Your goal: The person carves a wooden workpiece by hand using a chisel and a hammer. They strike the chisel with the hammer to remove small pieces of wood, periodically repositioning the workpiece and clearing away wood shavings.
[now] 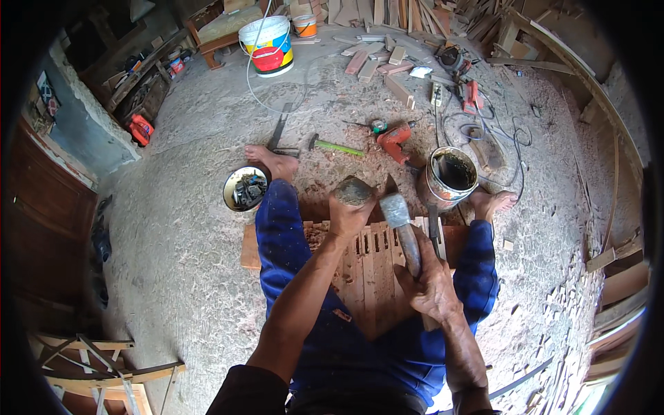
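Note:
My left hand is closed around a rounded block with a rough grey-brown top; its kind is unclear. My right hand grips the wooden handle of a hammer-like tool with a squarish grey head. Beside that head, a dark pointed tip rises near my left fingers; what it belongs to is unclear. Both hands are above slotted wooden strips, which lie side by side between my legs and carry shavings. A dark flat metal tool lies by the right edge of the strips.
A bowl of dark metal bits stands by my left foot, a bucket by my right. Ahead lie a green-handled hammer, a red power drill and cables. Wood offcuts and a white bucket are farther off.

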Available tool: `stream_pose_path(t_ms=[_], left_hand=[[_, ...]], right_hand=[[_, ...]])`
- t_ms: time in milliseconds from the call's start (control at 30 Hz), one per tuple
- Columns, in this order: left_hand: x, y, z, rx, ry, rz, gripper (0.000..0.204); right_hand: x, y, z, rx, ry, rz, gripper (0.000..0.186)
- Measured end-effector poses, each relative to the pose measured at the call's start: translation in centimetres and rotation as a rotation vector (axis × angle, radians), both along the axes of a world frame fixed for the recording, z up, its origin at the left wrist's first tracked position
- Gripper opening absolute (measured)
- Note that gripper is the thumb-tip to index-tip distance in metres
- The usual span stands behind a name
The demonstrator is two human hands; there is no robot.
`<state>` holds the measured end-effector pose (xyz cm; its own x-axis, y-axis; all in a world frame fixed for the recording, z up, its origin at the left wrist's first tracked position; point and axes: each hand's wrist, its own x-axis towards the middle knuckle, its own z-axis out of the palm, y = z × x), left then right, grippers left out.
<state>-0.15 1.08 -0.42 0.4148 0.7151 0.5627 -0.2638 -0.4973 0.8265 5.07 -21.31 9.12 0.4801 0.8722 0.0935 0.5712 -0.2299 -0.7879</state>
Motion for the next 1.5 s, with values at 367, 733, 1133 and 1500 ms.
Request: stream_pose_path(t_ms=[367, 733, 1133, 1500], left_hand=[[-1.1, -1.2, -0.9, -0.58, -0.297, -0.414, 0.027], [0.2, 0.8, -2.9, -0.409, -0.269, -0.36, 0.029], [-0.2, -2.3, -2.5, -0.439, -0.244, -0.255, 0.03], [-0.1, -0.4, -4.1, -0.146, -0.067, -0.104, 0.01]], right_hand=[[-0.2, 1.4, 7.1, 0.009, -0.446, 0.112, 0.08], [0.5, 1.2, 2.9, -0.123, -0.401, 0.183, 0.086], [0.4, 2.2, 6.6, 0.014, -0.493, 0.099, 0.074], [-0.8, 0.4, 8.0, 0.155, -0.374, 0.142, 0.077]])
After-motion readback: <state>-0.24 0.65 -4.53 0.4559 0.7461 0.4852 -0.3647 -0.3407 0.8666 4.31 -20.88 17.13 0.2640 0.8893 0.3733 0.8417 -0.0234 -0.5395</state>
